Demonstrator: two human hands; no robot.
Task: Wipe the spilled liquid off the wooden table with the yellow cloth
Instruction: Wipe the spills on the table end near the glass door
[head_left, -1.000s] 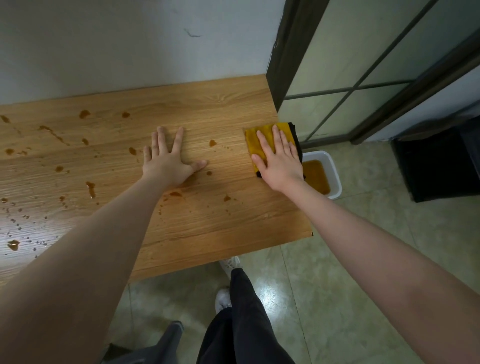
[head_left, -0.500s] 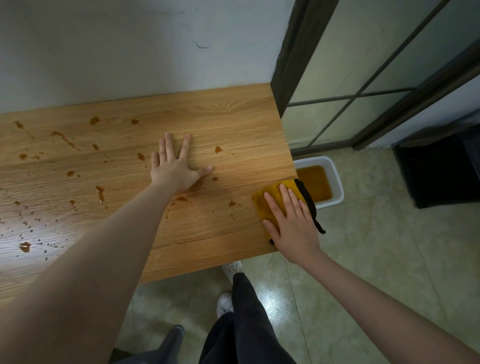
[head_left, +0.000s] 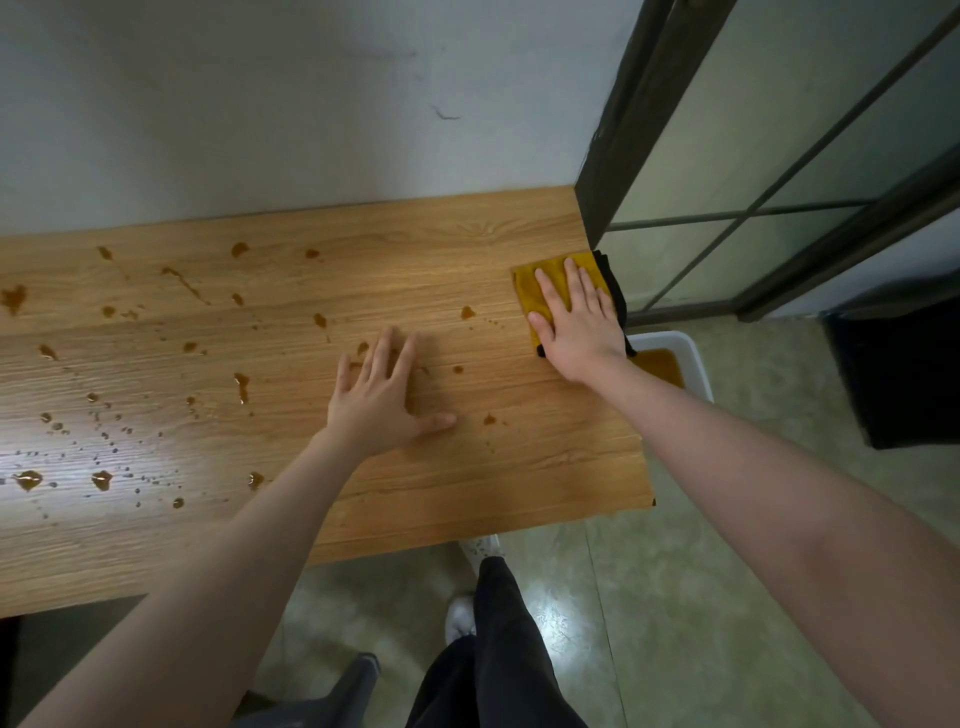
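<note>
Yellow cloth (head_left: 535, 291), folded and backed by a dark layer, lies flat under the right hand (head_left: 579, 325), whose fingers are straight and spread, pressing rather than clutching. The cloth sits at the table's (head_left: 415, 260) far right corner, its outer side at the right edge, just beside the dark door frame (head_left: 613, 171); its long axis runs roughly from the far edge toward the person. The left hand (head_left: 382, 402) rests open, palm down, on bare wood near mid-table, holding nothing. The spill (head_left: 239, 384) is brown drops and streaks, almost all lying left of the cloth: the nearest drop (head_left: 467, 312) is just left of it, two more lie toward the near edge, and the densest scatter is well apart at the far left. The coming strokes therefore likely run leftward and toward the person, with the right hand already on the cloth and the left hand standing in the path. Open wood extends left and forward; to the right there is no room, since the table ends there above a white tub (head_left: 691, 364) of brown liquid on the floor. The wall closes the far edge.
</note>
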